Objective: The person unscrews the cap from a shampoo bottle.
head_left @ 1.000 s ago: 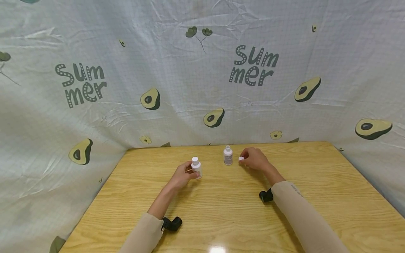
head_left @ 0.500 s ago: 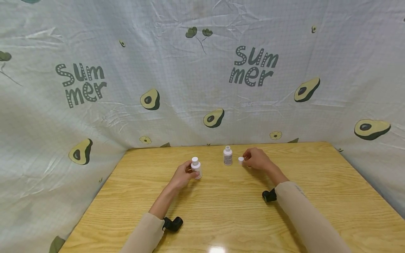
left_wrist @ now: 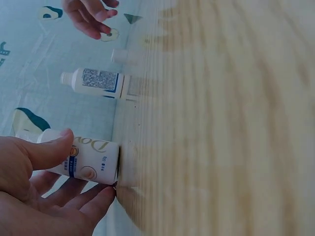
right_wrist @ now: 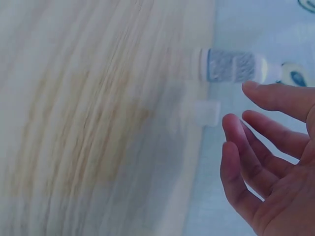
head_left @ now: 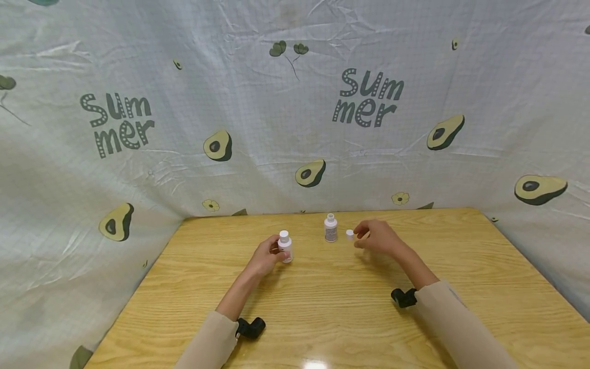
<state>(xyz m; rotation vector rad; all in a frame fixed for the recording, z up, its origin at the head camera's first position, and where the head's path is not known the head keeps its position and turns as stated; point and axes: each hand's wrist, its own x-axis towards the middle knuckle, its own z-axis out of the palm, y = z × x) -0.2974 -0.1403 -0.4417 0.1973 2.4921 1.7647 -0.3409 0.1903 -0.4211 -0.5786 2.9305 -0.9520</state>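
Note:
My left hand grips a small white capped bottle around its sides; the bottle stands upright on the wooden table and its label reads partly "Dove". Farther back, a second white bottle stands uncapped, its bare neck showing and a printed block on its label. Just right of it a white cap rests on the table. My right hand hovers beside that cap, apart from it. In the right wrist view its fingers are spread and loosely bent, with nothing between them.
The light wood table reaches back to a pale cloth printed with avocados and the word "summer". The cloth also hangs along both sides. A black wrist camera sits on the left wrist and another camera on the right.
My right hand has let go of the white cap and drawn back to the right, its fingers parting. The cap stays on the table. My left hand and its bottle have hardly moved.

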